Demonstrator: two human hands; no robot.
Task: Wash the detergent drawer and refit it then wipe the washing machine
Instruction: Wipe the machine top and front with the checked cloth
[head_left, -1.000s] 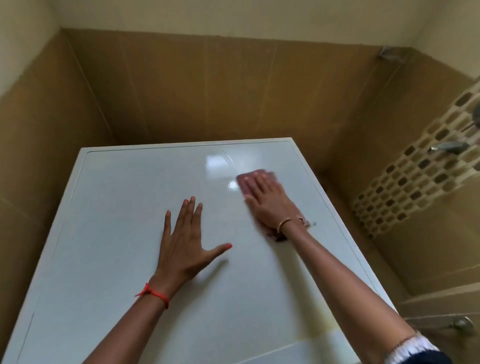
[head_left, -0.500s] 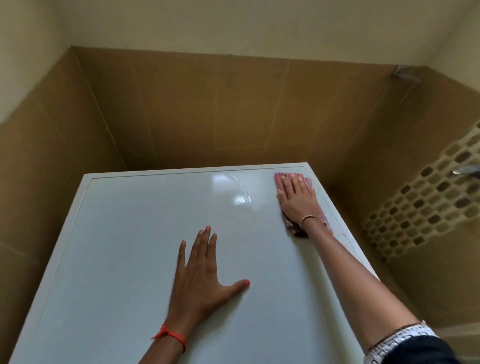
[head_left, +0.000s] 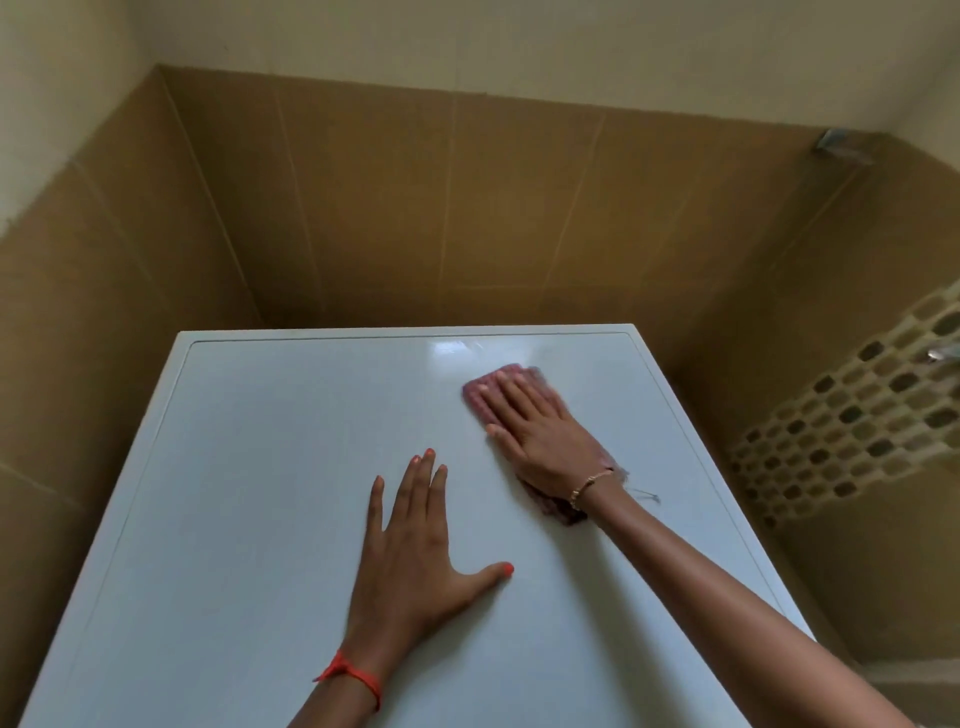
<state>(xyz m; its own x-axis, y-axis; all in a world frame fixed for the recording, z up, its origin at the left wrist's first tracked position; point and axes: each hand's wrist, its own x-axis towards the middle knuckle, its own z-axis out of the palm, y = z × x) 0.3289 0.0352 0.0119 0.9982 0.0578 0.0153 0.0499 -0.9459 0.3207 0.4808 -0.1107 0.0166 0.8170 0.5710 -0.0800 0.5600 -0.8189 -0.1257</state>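
Head camera looks down on one washing machine (head_left: 249, 493), its white top filling the lower frame. One pink cloth (head_left: 477, 400) lies flat on that top toward 1 o'clock. Its long axis runs from 5 to 11 o'clock. It is pinned under the right hand (head_left: 540, 436), whose straight fingers press it without curling round it. The left hand (head_left: 410, 540) rests flat and spread at 7 o'clock of the cloth, nearer the body, holding nothing. Most of the bare top lies from 7 to 10 o'clock of the cloth, so the next sweep likely goes that way. No detergent drawer is in view.
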